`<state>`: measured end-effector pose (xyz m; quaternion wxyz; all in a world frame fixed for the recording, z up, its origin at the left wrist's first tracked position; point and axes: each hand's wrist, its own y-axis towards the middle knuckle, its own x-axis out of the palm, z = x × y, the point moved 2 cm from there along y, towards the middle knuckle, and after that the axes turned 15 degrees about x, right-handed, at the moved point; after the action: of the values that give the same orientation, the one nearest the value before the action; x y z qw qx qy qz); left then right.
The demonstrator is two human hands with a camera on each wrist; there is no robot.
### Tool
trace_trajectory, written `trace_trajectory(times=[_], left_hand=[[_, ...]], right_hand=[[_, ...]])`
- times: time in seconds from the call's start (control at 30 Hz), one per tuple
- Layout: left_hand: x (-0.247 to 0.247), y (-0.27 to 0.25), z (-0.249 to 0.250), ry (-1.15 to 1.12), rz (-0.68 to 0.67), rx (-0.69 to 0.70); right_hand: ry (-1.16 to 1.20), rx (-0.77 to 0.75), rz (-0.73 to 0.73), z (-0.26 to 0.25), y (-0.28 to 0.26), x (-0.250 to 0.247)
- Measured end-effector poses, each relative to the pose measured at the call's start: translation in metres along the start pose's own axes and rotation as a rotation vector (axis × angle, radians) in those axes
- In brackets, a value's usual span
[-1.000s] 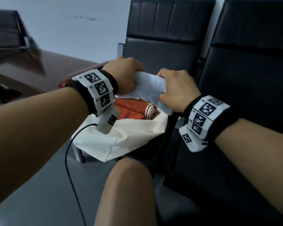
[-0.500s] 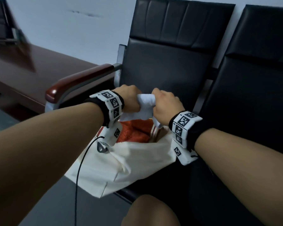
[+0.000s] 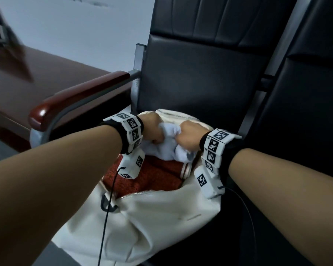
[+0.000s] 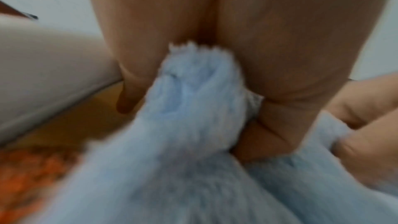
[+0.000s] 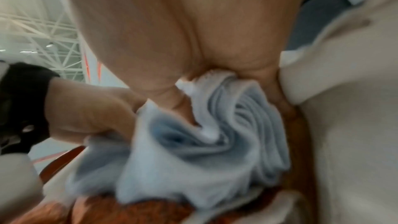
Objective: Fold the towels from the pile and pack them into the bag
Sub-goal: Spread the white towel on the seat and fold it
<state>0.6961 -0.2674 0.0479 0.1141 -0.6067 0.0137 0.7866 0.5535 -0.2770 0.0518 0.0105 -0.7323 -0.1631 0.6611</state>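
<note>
While the cream bag lies open on the black chair seat, the left hand and the right hand each grip one end of a bunched pale blue towel with curled fingers, holding it at the bag's mouth. Just beneath the blue towel, a red towel already lies inside the bag. Beside the bag runs the chair's wooden armrest.

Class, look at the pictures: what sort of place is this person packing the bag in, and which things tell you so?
Probably a waiting area or office lobby: a row of joined black padded seats with a shared wooden armrest, a dark wooden table alongside, and a plain wall behind.
</note>
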Motion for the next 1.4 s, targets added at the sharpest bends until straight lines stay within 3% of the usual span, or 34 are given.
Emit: trace_trajectory(times=[0.2,0.33,0.5,0.57,0.73,0.8,0.9,0.97,1.1,1.2,1.4], left_hand=[[-0.008,0.003,-0.017,0.055,0.423,-0.02],[-0.002,0.005,-0.019,0.069,0.445,0.028],[0.021,0.008,-0.017,0.268,0.239,-0.081],[0.027,0.01,-0.018,0.357,0.164,-0.061],[0.031,0.016,-0.016,0.437,0.123,-0.013],[0.026,0.015,-0.013,0.47,0.171,-0.018],[0.018,0.015,-0.01,0.548,0.274,-0.025],[0.02,0.016,-0.01,0.522,0.246,-0.022],[0.029,0.013,-0.014,0.322,0.032,-0.015],[0.024,0.009,-0.013,0.292,-0.029,-0.036],[0.011,-0.007,0.012,0.225,-0.006,-0.043]], right_hand=[[-0.003,0.061,0.427,-0.008,-0.01,-0.019],[-0.126,0.023,0.558,-0.018,-0.006,-0.002],[-0.252,0.09,0.478,-0.016,0.001,0.024],[-0.287,0.107,0.412,-0.012,0.005,0.029],[-0.311,0.128,0.178,0.0,0.006,0.027],[-0.296,0.088,0.234,0.004,0.006,0.022],[-0.239,0.033,0.457,0.005,0.006,0.013],[-0.246,0.026,0.414,0.004,0.006,0.014],[-0.339,0.019,0.14,0.003,-0.002,0.023],[-0.351,-0.037,0.111,0.004,-0.01,0.016],[-0.221,-0.018,0.116,0.005,-0.032,-0.002]])
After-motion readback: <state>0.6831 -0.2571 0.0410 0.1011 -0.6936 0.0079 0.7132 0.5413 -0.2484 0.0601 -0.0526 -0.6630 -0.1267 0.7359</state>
